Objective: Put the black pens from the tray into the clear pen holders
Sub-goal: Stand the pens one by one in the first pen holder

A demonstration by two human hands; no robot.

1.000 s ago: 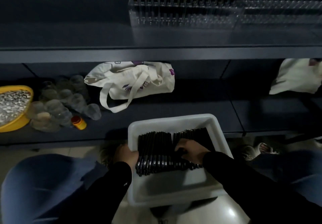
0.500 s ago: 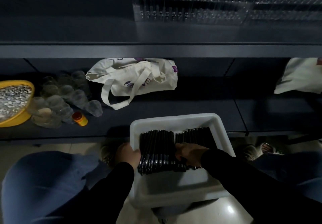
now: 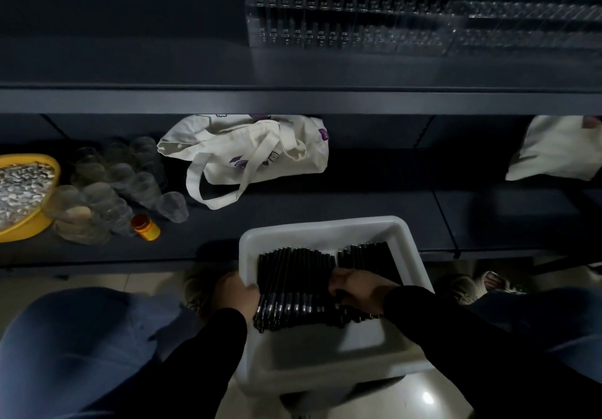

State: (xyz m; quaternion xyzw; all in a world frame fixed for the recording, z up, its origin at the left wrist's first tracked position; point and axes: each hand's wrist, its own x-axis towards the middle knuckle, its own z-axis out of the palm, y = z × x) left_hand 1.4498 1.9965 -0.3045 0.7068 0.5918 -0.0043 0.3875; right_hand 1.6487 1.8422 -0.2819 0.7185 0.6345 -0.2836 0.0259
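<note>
A white tray [image 3: 329, 363] sits in front of me, between my knees, with several black pens [image 3: 293, 275] lying side by side in it. My left hand [image 3: 236, 293] grips the tray's left rim beside the pens. My right hand [image 3: 358, 285] lies on the pile with its fingers curled among the pens. On the upper shelf stands a clear pen holder [image 3: 345, 28] with several black pens upright in it. To the right of it, a second clear holder [image 3: 527, 24] holds none that I can see.
On the lower shelf lie a cream tote bag [image 3: 254, 158], several clear cups [image 3: 110, 187], a small orange bottle [image 3: 145, 227] and a yellow bowl [image 3: 29, 223] of pale bits. Another cream bag [image 3: 553, 151] is at the right. My knees flank the tray.
My right hand has shifted slightly left across the pens. The view has tilted a little upward. My left hand stays on the tray's rim.
</note>
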